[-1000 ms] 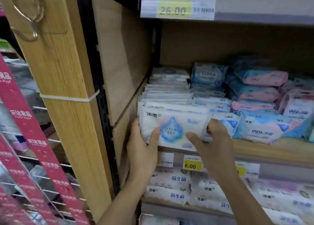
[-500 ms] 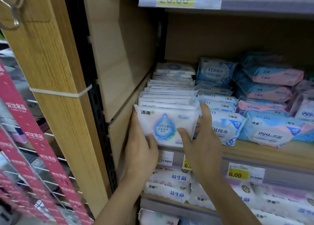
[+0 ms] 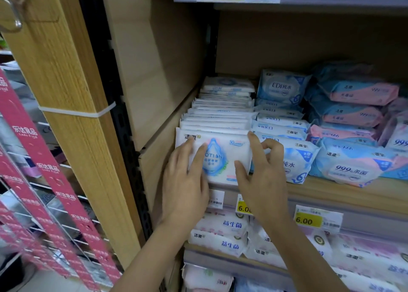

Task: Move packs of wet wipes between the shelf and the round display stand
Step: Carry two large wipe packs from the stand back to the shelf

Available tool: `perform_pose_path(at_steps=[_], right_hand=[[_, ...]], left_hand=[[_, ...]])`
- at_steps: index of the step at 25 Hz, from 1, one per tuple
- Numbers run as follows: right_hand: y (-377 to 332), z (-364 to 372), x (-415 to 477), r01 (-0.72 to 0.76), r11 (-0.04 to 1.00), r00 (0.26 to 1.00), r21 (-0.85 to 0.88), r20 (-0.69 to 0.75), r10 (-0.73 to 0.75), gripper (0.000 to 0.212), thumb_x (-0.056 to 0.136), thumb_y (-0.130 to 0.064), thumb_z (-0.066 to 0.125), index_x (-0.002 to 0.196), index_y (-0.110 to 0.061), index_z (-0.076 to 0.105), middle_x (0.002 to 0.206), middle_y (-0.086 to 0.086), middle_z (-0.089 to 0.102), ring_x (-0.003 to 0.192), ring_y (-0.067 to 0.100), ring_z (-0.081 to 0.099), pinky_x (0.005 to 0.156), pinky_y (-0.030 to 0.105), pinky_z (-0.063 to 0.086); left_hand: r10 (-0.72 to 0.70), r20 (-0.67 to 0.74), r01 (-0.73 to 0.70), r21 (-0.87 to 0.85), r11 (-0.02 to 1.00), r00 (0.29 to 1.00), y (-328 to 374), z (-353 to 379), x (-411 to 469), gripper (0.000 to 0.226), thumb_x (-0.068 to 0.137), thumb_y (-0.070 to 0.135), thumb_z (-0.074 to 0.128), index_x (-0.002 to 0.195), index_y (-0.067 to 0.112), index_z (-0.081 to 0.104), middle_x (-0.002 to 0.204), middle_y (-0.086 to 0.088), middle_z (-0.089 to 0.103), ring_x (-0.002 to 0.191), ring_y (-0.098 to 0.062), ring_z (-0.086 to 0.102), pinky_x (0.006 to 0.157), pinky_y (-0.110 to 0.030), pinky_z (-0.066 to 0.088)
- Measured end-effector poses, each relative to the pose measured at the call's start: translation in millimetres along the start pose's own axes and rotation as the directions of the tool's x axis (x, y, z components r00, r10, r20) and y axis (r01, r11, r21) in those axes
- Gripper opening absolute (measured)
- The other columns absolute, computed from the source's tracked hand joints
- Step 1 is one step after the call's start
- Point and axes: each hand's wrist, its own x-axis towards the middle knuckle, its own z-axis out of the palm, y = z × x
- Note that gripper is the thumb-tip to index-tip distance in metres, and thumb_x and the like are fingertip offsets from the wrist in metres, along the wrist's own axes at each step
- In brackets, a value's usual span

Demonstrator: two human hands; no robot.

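Wet wipes pack, white soft plastic with a blue droplet print (image 3: 217, 159), stands upright at the front edge of the pale wooden shelf (image 3: 353, 195), closing a tight row of matching white packs (image 3: 218, 117). We see the left hand (image 3: 185, 181) lying flat on its face, fingers straight and pressing. The right hand (image 3: 262, 177) pinches the pack's right end, thumb in front, forefinger over the top corner, remaining fingers loosely curled.

Our worry is that the row behind looks crammed. Once released, the pack could spring forward and tip off the shelf lip, or the right hand could drag out the neighbouring blue pack (image 3: 293, 159).

Half a second ago the left hand cupped the pack's left end; now it has slid onto the front.
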Motion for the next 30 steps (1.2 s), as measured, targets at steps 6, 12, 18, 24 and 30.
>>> perform_pose_path(at_steps=[6,12,18,24,30], right_hand=[[-1,-18,-22,-0.056,0.942,0.996,0.330,-0.044,0.074,0.028,0.083,-0.006,0.061,0.111,-0.011,0.060,0.108,-0.001,0.053,0.086,0.003,0.057,0.080,0.010,0.046],[-10,-36,-77,-0.189,0.841,0.940,0.508,0.342,0.004,0.017,0.086,-0.005,0.062,0.095,-0.019,0.066,0.076,-0.014,0.065,0.075,0.002,0.061,0.064,0.007,0.046],[-3,7,-173,-0.203,0.917,0.400,0.345,0.884,-0.244,0.021,0.087,-0.008,0.060,0.104,-0.020,0.065,0.079,-0.016,0.062,0.074,-0.005,0.058,0.064,0.006,0.040],[-61,21,-316,0.054,0.846,-0.261,0.530,0.826,-0.500,0.026,0.085,-0.008,0.058,0.111,-0.010,0.063,0.087,0.005,0.066,0.080,0.019,0.062,0.075,0.027,0.046],[-203,-61,-454,0.098,0.509,-0.625,0.855,0.451,-0.637,0.026,0.090,-0.019,0.053,0.114,-0.017,0.061,0.094,-0.005,0.060,0.082,0.016,0.059,0.078,0.029,0.049]], left_hand=[[-0.018,-0.040,0.003,-0.345,0.939,0.999,2,-11,-11,0.036,0.086,0.016,0.051,0.121,0.018,0.058,0.134,-0.001,0.050,0.125,-0.015,0.045,0.104,-0.027,0.036],[-0.091,0.141,0.159,-0.613,0.774,0.986,2,-51,-81,0.020,0.089,0.010,0.058,0.103,0.021,0.065,0.096,0.008,0.068,0.088,-0.003,0.064,0.075,-0.013,0.048],[-0.519,0.369,0.629,-0.312,0.712,0.771,-10,-76,-227,0.023,0.090,0.017,0.058,0.096,0.038,0.063,0.091,0.013,0.069,0.082,0.000,0.062,0.070,-0.017,0.049],[-0.977,0.143,0.984,-0.106,0.146,0.161,59,-126,-442,0.018,0.091,0.019,0.055,0.105,0.023,0.066,0.096,0.007,0.068,0.087,-0.012,0.064,0.085,-0.031,0.051],[-0.855,-0.184,0.766,-0.560,-0.315,-0.485,203,-202,-611,0.015,0.089,0.015,0.060,0.100,0.023,0.067,0.098,0.007,0.068,0.089,-0.001,0.062,0.071,-0.004,0.042]])
